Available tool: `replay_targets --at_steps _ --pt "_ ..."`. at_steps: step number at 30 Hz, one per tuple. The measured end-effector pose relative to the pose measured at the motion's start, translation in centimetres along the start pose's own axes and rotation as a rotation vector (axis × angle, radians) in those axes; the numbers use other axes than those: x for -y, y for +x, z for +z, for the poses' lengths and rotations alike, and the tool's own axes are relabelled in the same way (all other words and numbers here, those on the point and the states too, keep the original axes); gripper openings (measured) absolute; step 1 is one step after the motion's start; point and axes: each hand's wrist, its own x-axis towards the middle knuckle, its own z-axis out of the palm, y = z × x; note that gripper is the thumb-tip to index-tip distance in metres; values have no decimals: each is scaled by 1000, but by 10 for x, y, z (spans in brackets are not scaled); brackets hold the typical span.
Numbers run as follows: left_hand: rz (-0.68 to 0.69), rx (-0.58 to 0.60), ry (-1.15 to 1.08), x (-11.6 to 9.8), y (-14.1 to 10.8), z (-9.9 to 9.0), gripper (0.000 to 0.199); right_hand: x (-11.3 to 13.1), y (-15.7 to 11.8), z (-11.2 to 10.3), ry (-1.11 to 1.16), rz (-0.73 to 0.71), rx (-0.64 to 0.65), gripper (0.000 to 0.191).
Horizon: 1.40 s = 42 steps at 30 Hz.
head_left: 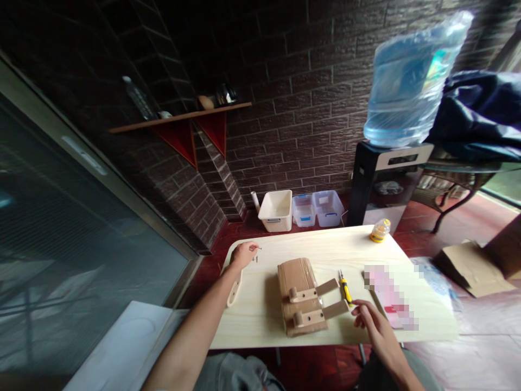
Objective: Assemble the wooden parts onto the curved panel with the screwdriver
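Observation:
At the far left of the table, my left hand (245,253) is closed in a pinch on a small screw (259,248). Several more screws (255,259) lie just below it. Under that forearm rests a pale wooden piece with a slot (234,292). A brown cardboard-like block (297,269) sits mid-table, with two wooden brackets (308,318) lying across it, their flat ends jutting right. My right hand (374,325) hovers by those ends with its fingers apart, holding nothing I can see. Beside its fingertips lies a yellow-and-black screwdriver (345,289), tip pointing away.
A clear-domed yellow container (380,231) stands at the table's far right corner. A pink, blurred-out item (391,296) lies at the right. Beyond the table are plastic bins (277,212) and a water dispenser (382,179). A glass door (73,233) borders the left.

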Motion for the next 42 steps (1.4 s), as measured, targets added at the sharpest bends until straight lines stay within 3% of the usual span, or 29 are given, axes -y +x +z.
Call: replay_targets --at_steps 4,8,11,15,19,25,30,42 --pt "55 -134 -330 -32 -21 0 26 10 -2 -1 5 -22 -155 53" --pt "145 -182 -598 -78 -65 1 29 43 -2 -3 29 -87 -393 53" --pt "192 -123 -677 -120 -109 -3 31 87 -4 3 86 -173 -316 51" --pt "241 -84 -853 -172 -165 -16 26 155 -15 18 168 -306 -70 48" --pt "272 -52 -999 -201 -204 -27 28 203 -32 28 160 -391 62 44" --pt "268 -39 -1104 -208 -233 -40 28 221 -51 34 144 -432 111 30" --pt "269 -33 -1163 -206 -247 -53 26 226 -59 38 95 -485 85 32" --pt "249 -3 -1232 -200 -255 -67 31 233 -64 45 46 -484 135 25"
